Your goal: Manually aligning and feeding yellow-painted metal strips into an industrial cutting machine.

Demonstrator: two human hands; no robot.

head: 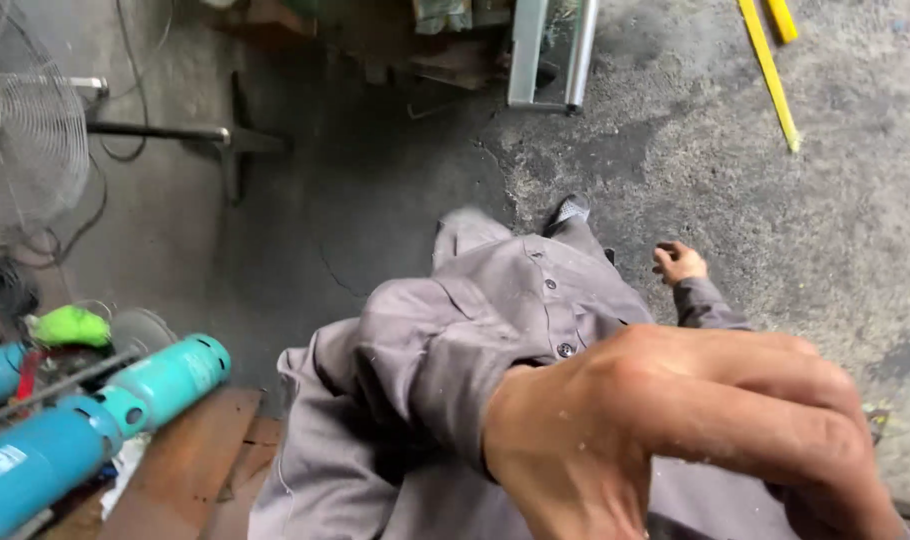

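My left hand [675, 440] is raised close to the camera at the lower right, its back and knuckles facing me. Its grey sleeve [425, 360] crosses my body from the left, and the fingers bend down out of frame, so what they hold is hidden. My right hand [680, 262] hangs low beside my grey work suit [535, 285] with its fingers curled. A small dark spot sits at its fingertips, too small to identify. My shoes [567, 212] stand on the concrete floor [735, 190].
Teal gas cylinders [170, 380] lie at the lower left beside a green cloth [70, 325] and a wooden board [185, 465]. A wire-guard fan [30, 130] stands at the left. Yellow bars [770, 70] and a metal frame [550, 55] lie ahead.
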